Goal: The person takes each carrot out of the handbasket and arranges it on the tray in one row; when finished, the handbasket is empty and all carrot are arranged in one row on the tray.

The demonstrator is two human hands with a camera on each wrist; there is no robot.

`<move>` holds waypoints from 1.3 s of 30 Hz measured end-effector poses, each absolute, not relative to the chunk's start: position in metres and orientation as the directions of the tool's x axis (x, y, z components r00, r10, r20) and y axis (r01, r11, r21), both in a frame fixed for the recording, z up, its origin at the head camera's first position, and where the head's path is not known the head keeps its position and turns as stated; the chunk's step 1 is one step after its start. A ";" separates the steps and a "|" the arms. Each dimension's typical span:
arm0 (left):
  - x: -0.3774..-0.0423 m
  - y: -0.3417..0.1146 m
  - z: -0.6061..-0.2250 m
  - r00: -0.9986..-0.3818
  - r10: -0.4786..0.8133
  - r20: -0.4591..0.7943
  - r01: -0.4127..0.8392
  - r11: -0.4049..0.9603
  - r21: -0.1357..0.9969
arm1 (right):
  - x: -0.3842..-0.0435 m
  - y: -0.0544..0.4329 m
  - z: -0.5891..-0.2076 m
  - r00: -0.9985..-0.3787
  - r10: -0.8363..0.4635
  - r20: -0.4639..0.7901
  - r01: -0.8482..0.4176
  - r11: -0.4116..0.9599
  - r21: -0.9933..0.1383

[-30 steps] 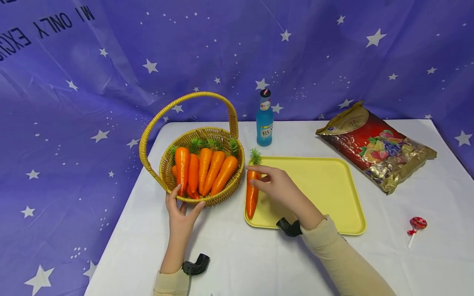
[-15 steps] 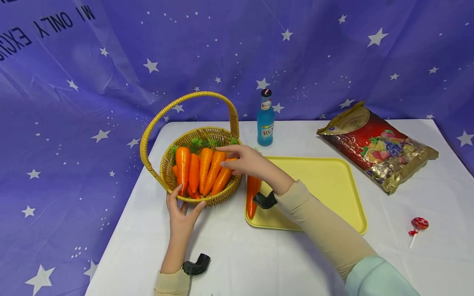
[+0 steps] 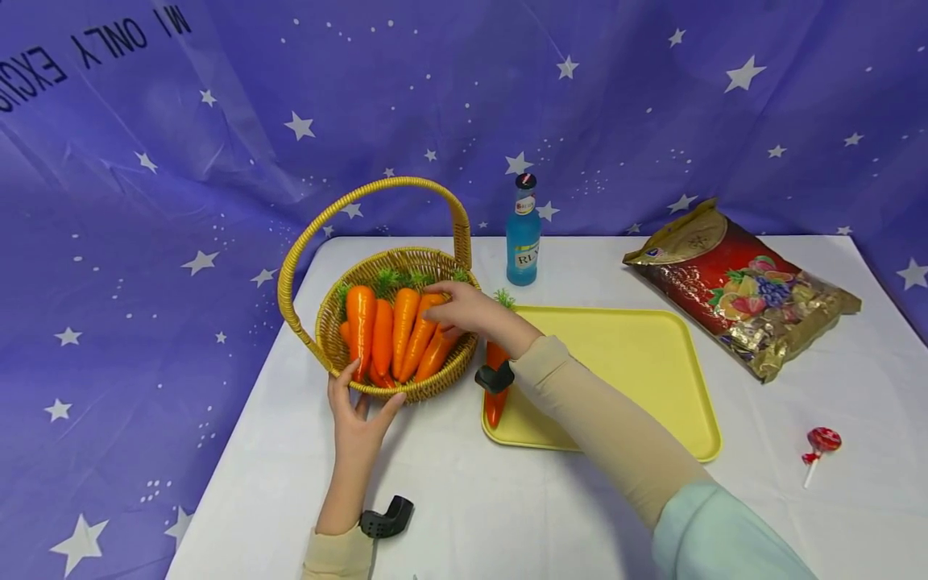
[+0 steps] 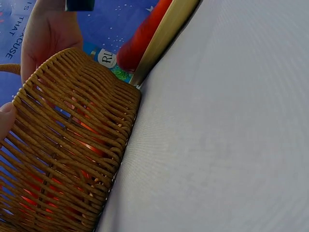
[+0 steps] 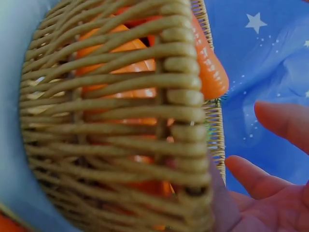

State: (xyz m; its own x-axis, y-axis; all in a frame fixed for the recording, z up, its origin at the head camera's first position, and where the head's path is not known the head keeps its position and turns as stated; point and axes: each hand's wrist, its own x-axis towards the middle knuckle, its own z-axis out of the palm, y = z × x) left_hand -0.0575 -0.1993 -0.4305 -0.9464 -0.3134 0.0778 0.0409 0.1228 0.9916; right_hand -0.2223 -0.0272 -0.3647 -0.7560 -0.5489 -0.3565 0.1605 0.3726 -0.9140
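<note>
A wicker basket (image 3: 458, 375) with an arched handle holds several orange carrots (image 3: 403, 326) with green tops. My left hand (image 3: 358, 427) holds its near rim, fingers at the edge and thumb against the outside. Over the right side of the basket, my right hand (image 3: 471, 310) reaches in at the rightmost carrots, its fingers apart. In the right wrist view, the thumb and a finger of that hand (image 5: 275, 203) stand spread beside the wicker wall (image 5: 135, 111), with other fingers partly hidden behind the rim. Another carrot (image 3: 495, 409) lies along the left side of a yellow tray (image 3: 602, 354), partly covered by the right wrist.
A blue bottle (image 3: 523, 242) stands upright behind the tray. To the right lies a red and gold candy bag (image 3: 747, 290), with a red lollipop (image 3: 823, 440) nearer the front. A white cloth covers the table (image 3: 449, 499), and a purple starry curtain (image 3: 217, 161) hangs behind.
My right hand has moved left from the carrot on the tray to the carrots in the basket. The left hand stays at the basket rim.
</note>
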 end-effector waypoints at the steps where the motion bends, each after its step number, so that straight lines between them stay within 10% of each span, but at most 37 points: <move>1: -0.058 -0.199 -0.431 -0.947 -0.312 0.077 0.041 0.121 0.992 | -0.224 -0.029 -0.366 -0.752 -0.547 -0.369 0.174 0.375 -0.911; 39: -0.058 -0.198 -0.432 -0.942 -0.313 0.121 0.077 0.151 0.986 | -0.237 -0.072 -0.399 -0.692 -0.632 -0.350 0.258 0.236 -0.937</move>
